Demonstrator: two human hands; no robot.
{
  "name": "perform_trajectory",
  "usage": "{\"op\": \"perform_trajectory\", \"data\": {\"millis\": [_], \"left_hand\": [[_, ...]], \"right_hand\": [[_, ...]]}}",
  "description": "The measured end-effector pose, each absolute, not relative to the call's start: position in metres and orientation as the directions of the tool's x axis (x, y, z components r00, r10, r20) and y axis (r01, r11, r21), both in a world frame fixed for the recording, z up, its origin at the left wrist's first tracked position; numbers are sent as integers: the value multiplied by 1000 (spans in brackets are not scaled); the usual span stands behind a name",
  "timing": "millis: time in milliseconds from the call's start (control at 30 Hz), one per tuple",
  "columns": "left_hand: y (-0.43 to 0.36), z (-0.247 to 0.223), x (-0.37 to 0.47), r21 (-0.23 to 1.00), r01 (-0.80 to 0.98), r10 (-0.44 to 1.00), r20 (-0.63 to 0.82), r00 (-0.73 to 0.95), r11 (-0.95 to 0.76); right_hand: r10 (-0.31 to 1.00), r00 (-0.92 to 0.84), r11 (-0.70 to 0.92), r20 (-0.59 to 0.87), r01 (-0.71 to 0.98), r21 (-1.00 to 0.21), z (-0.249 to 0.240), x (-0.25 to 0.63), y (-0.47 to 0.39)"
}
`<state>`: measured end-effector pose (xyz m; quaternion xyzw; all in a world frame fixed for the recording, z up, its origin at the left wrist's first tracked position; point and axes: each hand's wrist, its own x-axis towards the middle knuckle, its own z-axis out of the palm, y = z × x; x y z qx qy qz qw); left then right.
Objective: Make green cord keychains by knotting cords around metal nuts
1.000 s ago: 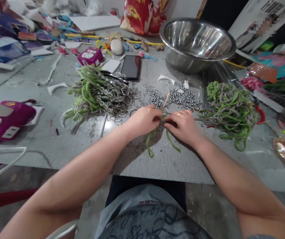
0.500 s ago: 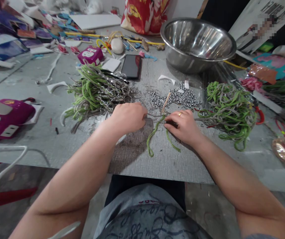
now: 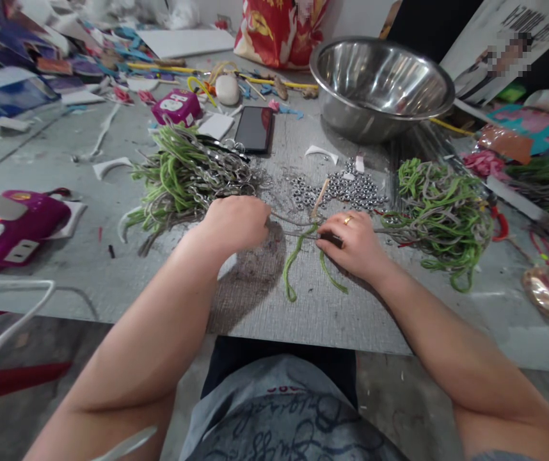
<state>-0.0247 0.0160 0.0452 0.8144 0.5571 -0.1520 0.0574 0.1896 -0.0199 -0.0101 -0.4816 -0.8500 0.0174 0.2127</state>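
My left hand (image 3: 238,223) is closed, its back towards me, on the grey cords (image 3: 291,221) that run across to the right; its fingertips are mostly hidden. A green cord (image 3: 292,266) crosses them, with one looped end and another end hanging towards me. At that crossing, my right hand (image 3: 351,243), wearing a ring, pinches the cords between thumb and fingers. Just beyond stands or lies a thin wooden stick (image 3: 320,197); I cannot tell which. Green and grey cords with metal rings (image 3: 188,173) are heaped beyond my left hand, and a tangled cord heap (image 3: 442,218) lies right.
Small metal beads (image 3: 356,186) are scattered beyond my hands. A steel bowl (image 3: 380,96), a phone (image 3: 254,129) and a red bag (image 3: 277,32) stand or lie farther back. Purple devices (image 3: 20,224) and scraps (image 3: 29,57) occupy the left. A gold object (image 3: 546,291) is at the right edge.
My left hand has moved a little leftward along the grey cords, exposing more of them between the hands. My right hand stays at the crossing.
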Motion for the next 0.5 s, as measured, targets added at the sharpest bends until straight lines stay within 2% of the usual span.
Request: {"op": "perform_trajectory", "data": {"millis": [133, 233, 333, 500], "left_hand": [[18, 45, -27, -55, 928, 888, -317, 333, -367], [19, 46, -29, -26, 946, 921, -238, 310, -325], [20, 46, -30, -3, 960, 951, -133, 278, -281], [20, 43, -29, -13, 965, 957, -130, 260, -264]], "right_hand": [[820, -448, 541, 355, 808, -232, -9, 190, -20], [804, -482, 567, 350, 798, -204, -6, 187, -22], [764, -584, 634, 275, 760, -145, -1, 183, -27], [645, -752, 764, 136, 636, -107, -1, 178, -33]]}}
